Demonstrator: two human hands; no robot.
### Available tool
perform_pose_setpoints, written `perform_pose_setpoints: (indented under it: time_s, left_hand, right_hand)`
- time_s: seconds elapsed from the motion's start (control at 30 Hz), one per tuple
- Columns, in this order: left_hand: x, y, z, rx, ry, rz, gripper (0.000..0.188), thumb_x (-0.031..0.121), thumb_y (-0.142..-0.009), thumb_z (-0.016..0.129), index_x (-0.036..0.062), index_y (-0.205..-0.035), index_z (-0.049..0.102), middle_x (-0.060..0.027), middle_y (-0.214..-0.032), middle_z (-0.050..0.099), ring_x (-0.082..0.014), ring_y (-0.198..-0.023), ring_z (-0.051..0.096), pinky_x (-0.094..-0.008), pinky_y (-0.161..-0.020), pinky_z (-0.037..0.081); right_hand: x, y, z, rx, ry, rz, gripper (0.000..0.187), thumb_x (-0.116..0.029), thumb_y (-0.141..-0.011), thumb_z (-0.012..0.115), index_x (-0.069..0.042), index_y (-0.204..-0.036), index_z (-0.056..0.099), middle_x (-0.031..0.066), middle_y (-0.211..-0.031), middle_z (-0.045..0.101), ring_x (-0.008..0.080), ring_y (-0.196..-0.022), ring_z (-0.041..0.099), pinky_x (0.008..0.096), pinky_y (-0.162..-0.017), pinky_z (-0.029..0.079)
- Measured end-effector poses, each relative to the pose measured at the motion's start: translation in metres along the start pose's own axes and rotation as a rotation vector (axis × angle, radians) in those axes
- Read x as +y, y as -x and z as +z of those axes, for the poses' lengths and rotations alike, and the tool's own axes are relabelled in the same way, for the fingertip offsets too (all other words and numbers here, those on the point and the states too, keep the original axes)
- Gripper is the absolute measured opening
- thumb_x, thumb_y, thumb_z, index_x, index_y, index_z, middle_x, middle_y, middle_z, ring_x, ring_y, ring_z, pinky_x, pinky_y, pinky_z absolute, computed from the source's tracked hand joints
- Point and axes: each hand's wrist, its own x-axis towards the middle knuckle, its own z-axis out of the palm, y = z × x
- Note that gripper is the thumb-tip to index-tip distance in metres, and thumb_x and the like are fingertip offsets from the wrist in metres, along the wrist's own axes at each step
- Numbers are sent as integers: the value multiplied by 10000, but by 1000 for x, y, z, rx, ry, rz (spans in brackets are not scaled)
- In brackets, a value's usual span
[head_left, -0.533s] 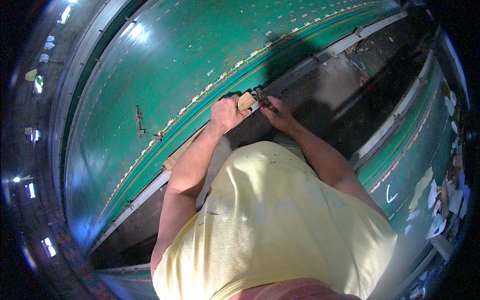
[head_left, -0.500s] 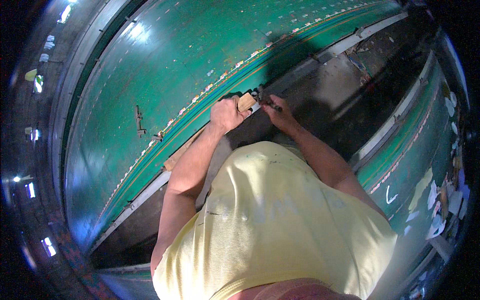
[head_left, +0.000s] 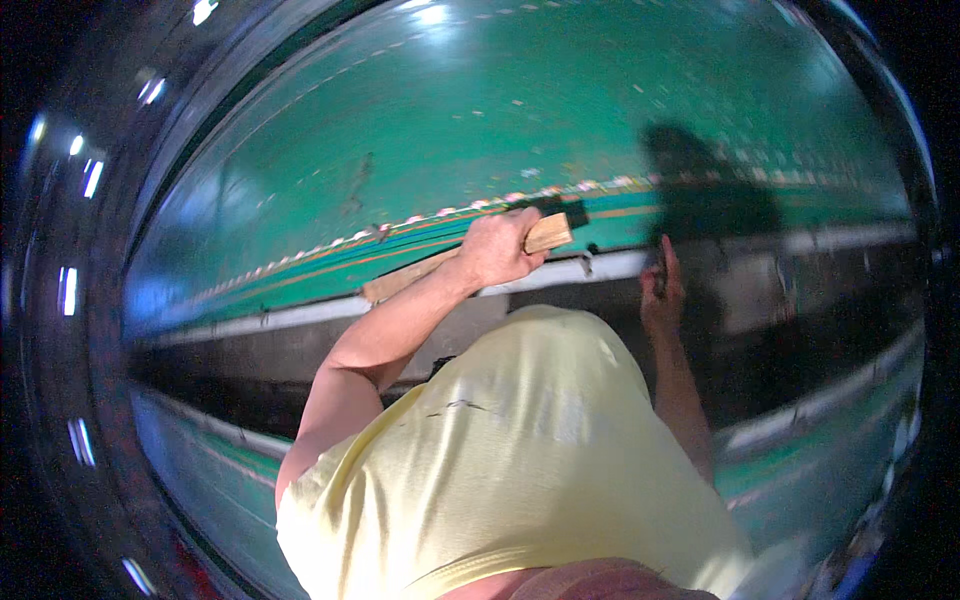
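My left hand (head_left: 500,248) is closed around a wooden bar (head_left: 548,233). The bar's squared end juts past my fingers, and its other end shows beyond my wrist, over the edge of a long green table (head_left: 480,120). Off to the right, my right hand (head_left: 662,290) is raised over the dark gap beside the table, one finger stretched up. A small dark thing sits between its thumb and fingers, too blurred to name. Between the hands, a small dark fitting (head_left: 590,252) stands on the table's pale edge rail (head_left: 625,264).
Small pale and coloured marks run in a row along the green surface. A second green table (head_left: 800,460), edged with another rail, lies behind me across a dark aisle (head_left: 270,400). A blurred thin dark piece (head_left: 358,182) lies on the first table.
The view has turned, so the table edge runs more level. My right hand has drawn away from the fitting on the rail, to the right. My left hand keeps its hold on the wooden bar.
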Motion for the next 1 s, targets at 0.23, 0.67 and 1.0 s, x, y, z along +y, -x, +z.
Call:
perform_pose_setpoints:
  time_s: [0.23, 0.67, 1.0]
  left_hand:
    - [-83, 12, -7, 335, -43, -109, 696, 206, -894, 844, 113, -1500, 515, -218, -1256, 714, -447, -1161, 720, -555, -975, 604]
    - [-180, -25, 45, 279, -202, -164, 664, 328, -977, 790, 56, -1530, 543, -178, -1292, 689, -392, -1202, 661, -509, -1012, 598]
    - [-177, -30, 31, 95, -157, -222, 691, 365, -1073, 670, 59, -1648, 444, -186, -1418, 621, -383, -1331, 582, -543, -1107, 530]
  right_hand:
    - [-39, -118, 46, -316, 134, -223, 685, 50, -941, 636, -108, -1603, 569, 204, -1119, 723, 391, -950, 703, 479, -918, 592]
    - [0, -61, -7, -1284, 187, 195, 338, -281, -1004, 638, -99, -1216, 827, 158, -1221, 807, 347, -1131, 760, 516, -1017, 596]
    - [31, 17, 19, -1287, 285, 457, 255, -179, -963, 681, -59, -1137, 823, 133, -1132, 806, 305, -1060, 767, 455, -931, 602]
